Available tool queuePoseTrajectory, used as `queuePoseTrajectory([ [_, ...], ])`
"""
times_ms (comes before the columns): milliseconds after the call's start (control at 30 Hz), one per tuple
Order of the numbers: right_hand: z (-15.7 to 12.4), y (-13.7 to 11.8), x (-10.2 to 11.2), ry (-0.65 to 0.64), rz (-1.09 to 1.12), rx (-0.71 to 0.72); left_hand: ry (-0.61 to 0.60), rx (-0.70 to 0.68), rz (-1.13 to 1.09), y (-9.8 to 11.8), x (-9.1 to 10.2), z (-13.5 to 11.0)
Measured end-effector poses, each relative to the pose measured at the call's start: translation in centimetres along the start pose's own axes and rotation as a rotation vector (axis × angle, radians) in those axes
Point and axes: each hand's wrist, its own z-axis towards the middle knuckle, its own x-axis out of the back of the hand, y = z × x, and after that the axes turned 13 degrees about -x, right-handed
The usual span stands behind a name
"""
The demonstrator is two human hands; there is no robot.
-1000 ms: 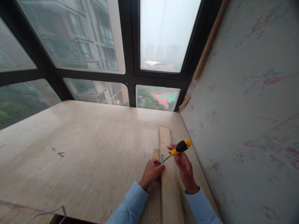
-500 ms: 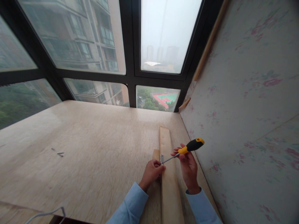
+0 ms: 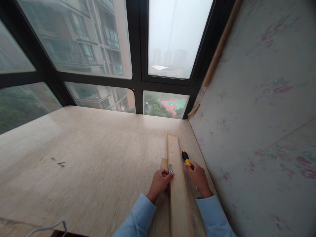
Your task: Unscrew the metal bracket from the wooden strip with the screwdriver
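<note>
A long wooden board (image 3: 178, 197) lies lengthwise in front of me, with the end of a shorter wood piece (image 3: 164, 163) showing at its left side. On the board's left edge sits a small metal hinge or bracket (image 3: 170, 167); which of the two I cannot tell. My left hand (image 3: 161, 182) is closed, pinching at the near end of this metal piece and the board's edge. Right of the board, my right hand (image 3: 198, 177) grips a yellow and black screwdriver (image 3: 185, 156). Its handle points away from me, and the shaft is mostly hidden under the hand.
Several screws or nails (image 3: 61, 163) lie on the marble-patterned sill (image 3: 98, 164) to the left. A white cable (image 3: 49, 227) curves at the lower left. A flowered wall (image 3: 259, 131) bounds the right side, and dark window frames (image 3: 98, 80) stand at the back.
My right hand has drawn the screwdriver away from the metal piece and lowered it to the board's right side, its handle now pointing forward. My left hand stays in place.
</note>
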Motion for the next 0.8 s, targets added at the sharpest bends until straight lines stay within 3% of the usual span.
queuePoseTrajectory([
  [167,-0.1,0.1,-0.5,0.014,-0.108,-0.002,0.000,-0.013,-0.016,-0.2,0.0,0.0],
  [800,-0.7,0.7,-1.5,0.084,-0.029,0.099,0.008,-0.021,0.090,0.1,0.1,0.1],
])
